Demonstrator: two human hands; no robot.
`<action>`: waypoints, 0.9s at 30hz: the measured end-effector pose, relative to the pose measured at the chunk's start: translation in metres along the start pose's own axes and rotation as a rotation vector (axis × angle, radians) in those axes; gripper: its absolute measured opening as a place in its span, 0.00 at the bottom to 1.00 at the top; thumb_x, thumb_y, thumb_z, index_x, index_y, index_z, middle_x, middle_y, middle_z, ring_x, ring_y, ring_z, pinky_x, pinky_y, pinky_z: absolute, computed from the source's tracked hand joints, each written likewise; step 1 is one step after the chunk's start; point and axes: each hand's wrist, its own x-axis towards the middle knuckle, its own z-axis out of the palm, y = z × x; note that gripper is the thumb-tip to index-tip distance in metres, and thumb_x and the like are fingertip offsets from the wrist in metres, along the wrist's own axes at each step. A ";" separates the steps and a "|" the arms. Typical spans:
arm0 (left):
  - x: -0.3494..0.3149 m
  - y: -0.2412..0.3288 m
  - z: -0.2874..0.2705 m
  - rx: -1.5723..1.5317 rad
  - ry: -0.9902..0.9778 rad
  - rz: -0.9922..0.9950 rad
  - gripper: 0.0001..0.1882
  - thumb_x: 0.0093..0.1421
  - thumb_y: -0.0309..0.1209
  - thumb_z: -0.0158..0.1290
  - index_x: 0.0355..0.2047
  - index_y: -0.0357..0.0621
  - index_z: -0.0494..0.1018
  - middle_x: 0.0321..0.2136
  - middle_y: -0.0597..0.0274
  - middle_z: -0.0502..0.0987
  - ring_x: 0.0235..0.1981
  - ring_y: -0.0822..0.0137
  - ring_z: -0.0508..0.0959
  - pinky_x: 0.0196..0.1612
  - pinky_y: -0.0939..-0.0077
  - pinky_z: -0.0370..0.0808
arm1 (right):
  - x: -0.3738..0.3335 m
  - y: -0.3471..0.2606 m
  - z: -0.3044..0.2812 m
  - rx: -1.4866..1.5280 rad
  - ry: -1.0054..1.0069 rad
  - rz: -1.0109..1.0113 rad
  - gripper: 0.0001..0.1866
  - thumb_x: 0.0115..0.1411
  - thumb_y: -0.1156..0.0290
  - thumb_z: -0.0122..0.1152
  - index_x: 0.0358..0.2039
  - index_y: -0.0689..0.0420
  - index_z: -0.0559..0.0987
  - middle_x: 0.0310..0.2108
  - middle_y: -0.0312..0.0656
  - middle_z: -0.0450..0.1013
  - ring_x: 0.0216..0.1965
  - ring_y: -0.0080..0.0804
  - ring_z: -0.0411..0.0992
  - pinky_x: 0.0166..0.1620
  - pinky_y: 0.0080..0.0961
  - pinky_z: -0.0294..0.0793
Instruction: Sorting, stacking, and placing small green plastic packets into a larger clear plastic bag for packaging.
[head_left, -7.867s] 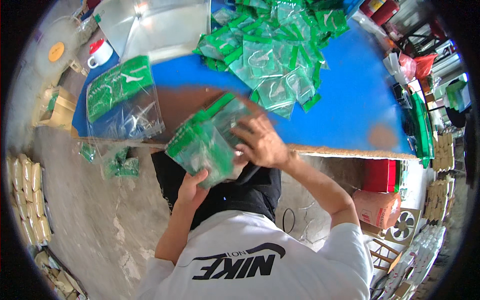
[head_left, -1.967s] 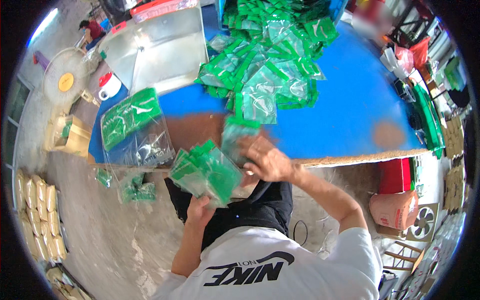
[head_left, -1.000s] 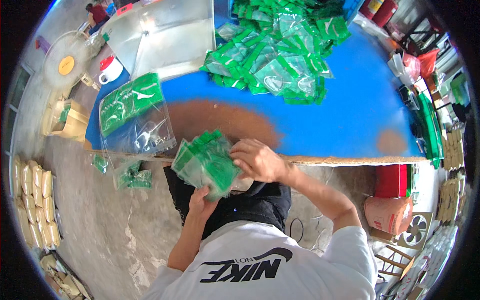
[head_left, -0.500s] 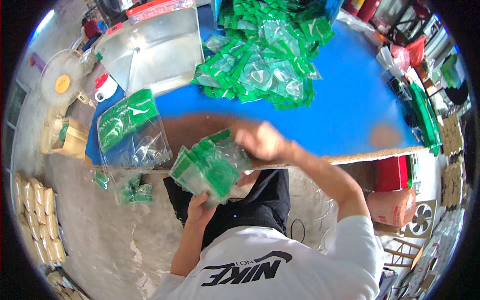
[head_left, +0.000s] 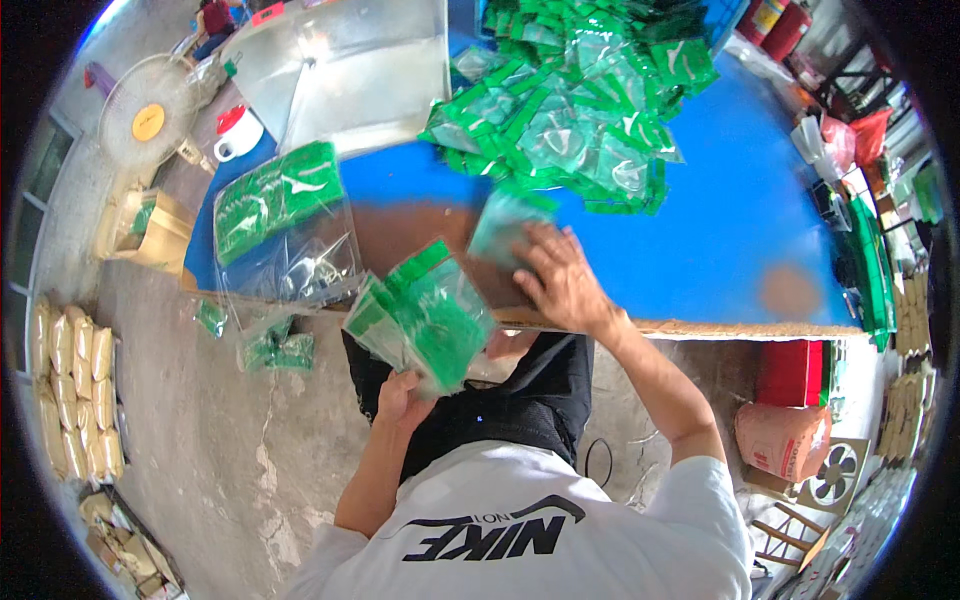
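Note:
My left hand (head_left: 402, 399) grips the lower edge of a fanned stack of green-and-clear plastic packets (head_left: 437, 318), held over my lap at the table's front edge. On the blue table (head_left: 700, 240), my right hand (head_left: 562, 276) reaches out with fingers spread. Its fingertips lie at a single green-edged clear packet (head_left: 508, 222), which is blurred; whether they press on it I cannot tell. Just beyond, a large loose heap of similar packets (head_left: 570, 125) covers the far middle of the table.
A clear bag of green packets (head_left: 280, 205) lies at the left, hanging over the edge. Behind it are a white mug with a red lid (head_left: 238, 135) and a metal tray (head_left: 365, 90). A fan (head_left: 148, 122) stands farther left. Small packets (head_left: 290, 350) show below the table edge.
My right hand has gone from a blurred, curled shape near the stack to spread fingers farther right. A single packet now lies beside it. My left hand still holds the stack.

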 end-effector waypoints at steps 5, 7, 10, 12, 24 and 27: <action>0.005 -0.004 -0.001 0.051 -0.022 0.009 0.36 0.52 0.26 0.62 0.61 0.37 0.63 0.54 0.58 0.73 0.57 0.57 0.73 0.61 0.57 0.70 | 0.001 -0.044 0.009 0.553 -0.177 -0.129 0.20 0.69 0.63 0.50 0.55 0.63 0.72 0.58 0.57 0.69 0.65 0.53 0.61 0.69 0.49 0.50; 0.003 -0.007 0.007 0.050 -0.010 0.048 0.34 0.53 0.26 0.61 0.61 0.38 0.63 0.54 0.58 0.73 0.57 0.57 0.73 0.61 0.57 0.69 | 0.012 -0.054 0.007 0.972 -0.071 0.355 0.28 0.67 0.58 0.53 0.62 0.62 0.65 0.62 0.59 0.63 0.68 0.55 0.56 0.69 0.44 0.54; 0.000 -0.017 0.009 0.167 0.025 0.096 0.38 0.53 0.33 0.59 0.63 0.40 0.59 0.56 0.55 0.71 0.56 0.52 0.73 0.59 0.50 0.71 | 0.006 -0.086 0.033 0.913 0.057 0.239 0.41 0.64 0.52 0.57 0.67 0.65 0.55 0.65 0.61 0.57 0.69 0.54 0.54 0.69 0.41 0.53; -0.002 -0.022 -0.004 0.160 0.069 0.069 0.32 0.55 0.30 0.56 0.61 0.42 0.63 0.55 0.57 0.73 0.55 0.56 0.74 0.59 0.55 0.72 | 0.008 -0.110 0.021 0.895 -0.081 0.148 0.56 0.53 0.52 0.72 0.69 0.67 0.48 0.68 0.61 0.50 0.70 0.52 0.52 0.70 0.40 0.51; 0.079 0.081 0.117 1.250 -0.336 0.478 0.45 0.48 0.28 0.70 0.63 0.40 0.58 0.54 0.56 0.71 0.57 0.63 0.70 0.61 0.65 0.66 | 0.060 -0.049 -0.027 1.199 0.072 0.069 0.74 0.40 0.68 0.84 0.73 0.56 0.33 0.59 0.54 0.64 0.60 0.45 0.65 0.63 0.37 0.64; 0.112 0.080 0.100 1.282 -0.394 0.498 0.53 0.45 0.28 0.73 0.66 0.40 0.51 0.59 0.56 0.63 0.62 0.63 0.63 0.66 0.65 0.60 | 0.056 -0.014 0.022 0.683 0.108 0.033 0.68 0.42 0.63 0.82 0.71 0.58 0.40 0.61 0.57 0.63 0.63 0.48 0.64 0.64 0.39 0.63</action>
